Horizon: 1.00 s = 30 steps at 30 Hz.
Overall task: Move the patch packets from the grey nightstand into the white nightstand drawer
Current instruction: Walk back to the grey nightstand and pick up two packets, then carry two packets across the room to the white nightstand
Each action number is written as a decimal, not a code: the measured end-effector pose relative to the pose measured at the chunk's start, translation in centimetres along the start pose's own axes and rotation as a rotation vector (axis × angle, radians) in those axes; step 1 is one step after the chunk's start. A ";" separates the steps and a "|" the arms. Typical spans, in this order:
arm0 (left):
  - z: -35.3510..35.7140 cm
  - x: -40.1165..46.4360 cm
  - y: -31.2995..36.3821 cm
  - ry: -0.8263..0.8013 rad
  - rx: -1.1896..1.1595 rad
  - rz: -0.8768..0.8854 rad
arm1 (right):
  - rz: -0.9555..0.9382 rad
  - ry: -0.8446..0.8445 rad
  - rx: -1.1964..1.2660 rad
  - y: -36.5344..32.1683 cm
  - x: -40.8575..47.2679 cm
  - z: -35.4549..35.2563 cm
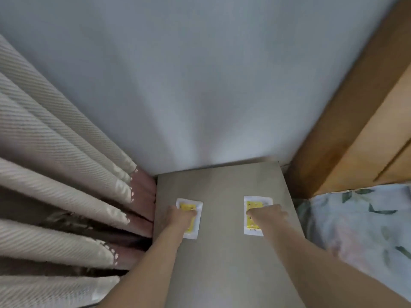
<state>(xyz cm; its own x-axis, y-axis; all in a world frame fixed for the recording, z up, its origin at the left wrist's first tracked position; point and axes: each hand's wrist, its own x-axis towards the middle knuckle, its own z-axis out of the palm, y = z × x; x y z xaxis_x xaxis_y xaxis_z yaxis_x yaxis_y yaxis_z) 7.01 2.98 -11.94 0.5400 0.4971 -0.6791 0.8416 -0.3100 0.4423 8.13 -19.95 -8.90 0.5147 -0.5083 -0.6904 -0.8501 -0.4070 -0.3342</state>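
Curtains [55, 174] hang left of the grey nightstand [222, 252], a floral bed [360, 230] to its right. Two white-and-yellow patch packets lie flat on the tabletop, well apart, long axes running toward the wall. The left hand [180, 216] covers the left packet [193, 218], the right hand [270, 215] the right packet [253, 221]; fingers curl onto each, seemingly gripping, though blur hides the hold.

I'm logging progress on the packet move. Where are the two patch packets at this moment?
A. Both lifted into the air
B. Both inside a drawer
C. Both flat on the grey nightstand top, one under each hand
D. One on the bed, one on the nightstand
C: the left packet and right packet lie flat on the grey nightstand, with the left hand and right hand resting on them.
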 end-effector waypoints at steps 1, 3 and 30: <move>0.8 0.9 -0.3 0.029 0.055 -0.018 | 0.022 0.029 -0.026 0.4 1.7 1.2; 1.8 2.1 -1.0 0.115 0.191 -0.044 | 0.075 0.047 -0.093 1.1 3.8 3.0; -5.7 -24.5 11.6 -0.142 -0.393 0.442 | -0.217 0.037 0.528 1.8 -15.4 -18.5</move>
<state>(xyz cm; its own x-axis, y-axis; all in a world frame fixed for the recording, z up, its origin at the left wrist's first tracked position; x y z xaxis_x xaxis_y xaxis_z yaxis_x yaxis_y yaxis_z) 3.52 -8.23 13.18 0.8562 0.2678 -0.4417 0.4857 -0.1265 0.8649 0.74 -26.86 13.02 0.6790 -0.4855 -0.5507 -0.6602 -0.0756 -0.7473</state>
